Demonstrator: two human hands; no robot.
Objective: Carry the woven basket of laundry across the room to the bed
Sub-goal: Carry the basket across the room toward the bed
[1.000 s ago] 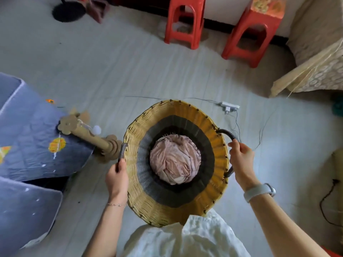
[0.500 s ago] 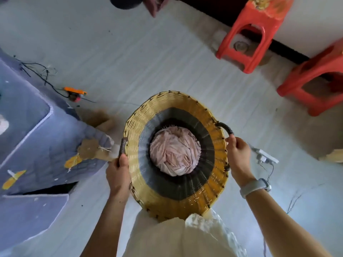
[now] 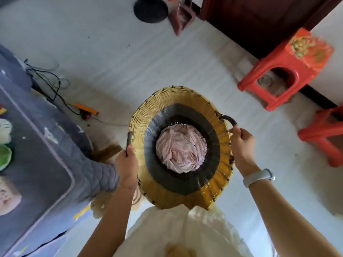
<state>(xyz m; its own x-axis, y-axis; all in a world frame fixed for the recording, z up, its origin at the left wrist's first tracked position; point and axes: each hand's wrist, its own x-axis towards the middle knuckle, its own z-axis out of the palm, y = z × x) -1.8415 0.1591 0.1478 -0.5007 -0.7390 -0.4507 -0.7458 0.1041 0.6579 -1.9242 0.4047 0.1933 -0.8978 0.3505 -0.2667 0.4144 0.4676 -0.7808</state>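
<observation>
While both hands kept their grip, the view had swung left: blue quilted bed (image 3: 55,154) now larger, stools (image 3: 289,71) shifted right. Left hand (image 3: 127,164) and right hand (image 3: 241,145) each clenched a dark wrapped handle of the round yellow-and-grey woven basket (image 3: 176,101), held mouth-up above the floor beside the bed, crumpled pink laundry (image 3: 181,148) inside.

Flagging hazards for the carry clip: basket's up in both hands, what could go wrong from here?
1. The cables and the orange tool lie on the floor beside the bed; a foot could snag on them.
2. The basket blocks the view of the floor right below it.
3. The red stool stands near on the right; a swing could clip it.
</observation>
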